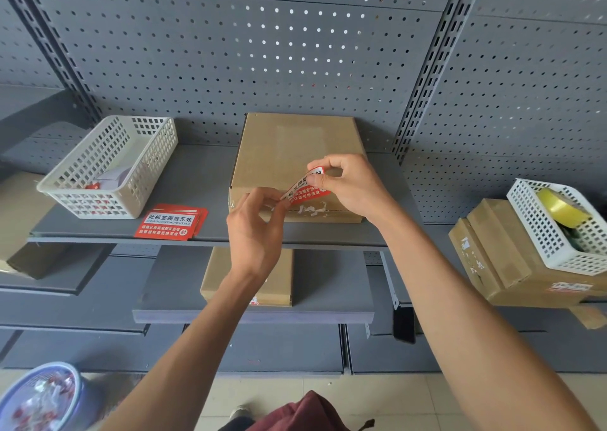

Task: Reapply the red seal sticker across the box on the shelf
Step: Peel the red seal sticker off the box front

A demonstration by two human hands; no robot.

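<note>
Both hands' fingers (317,181) pinch red seal sticker (303,187) over box (295,148); spare stickers (170,222) read "此标签撕毁无效".

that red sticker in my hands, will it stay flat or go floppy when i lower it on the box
Probably floppy: the red seal sticker already bows between the left hand and right hand. Being so thin, it likely weighs almost nothing. It may grab the box on first touch, near the torn residue.

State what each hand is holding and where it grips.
Both hold the red rectangular seal sticker over the brown cardboard box: right hand pinches its upper end, left hand its lower end.
</note>
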